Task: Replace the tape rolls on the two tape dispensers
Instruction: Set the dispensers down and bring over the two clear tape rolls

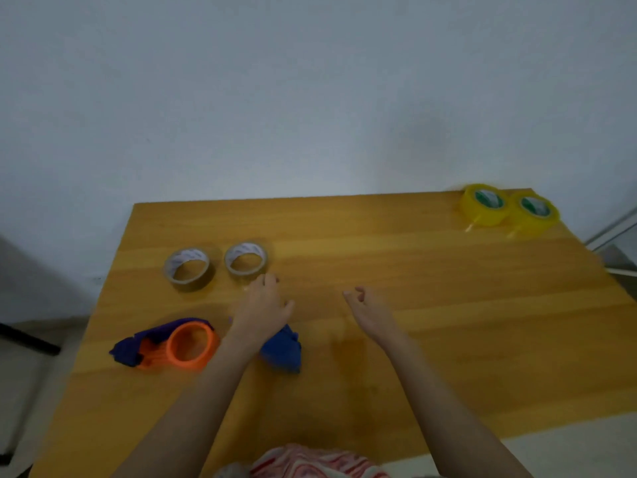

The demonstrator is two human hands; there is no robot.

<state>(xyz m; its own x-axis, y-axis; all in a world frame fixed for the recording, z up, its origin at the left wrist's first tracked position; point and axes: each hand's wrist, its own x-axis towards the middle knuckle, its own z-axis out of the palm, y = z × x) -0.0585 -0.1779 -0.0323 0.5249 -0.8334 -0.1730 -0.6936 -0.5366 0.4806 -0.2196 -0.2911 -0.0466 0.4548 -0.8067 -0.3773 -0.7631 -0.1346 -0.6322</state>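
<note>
Here the orange-and-purple plastic tape dispenser [172,346] lies on the yellow wooden tabletop [413,357]. Right of it, a blue plastic dispenser [282,351] sits under the left hand [263,305], grip unclear. Further right is the right hand [370,310], grip loosely spread. Behind it are two thin brown tape rolls [188,269] [245,258], then a grey wall [310,98].

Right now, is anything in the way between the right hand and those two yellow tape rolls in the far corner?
Nothing visible does. Only bare table lies between the right hand and the left yellow roll or the right yellow roll in that corner.
</note>
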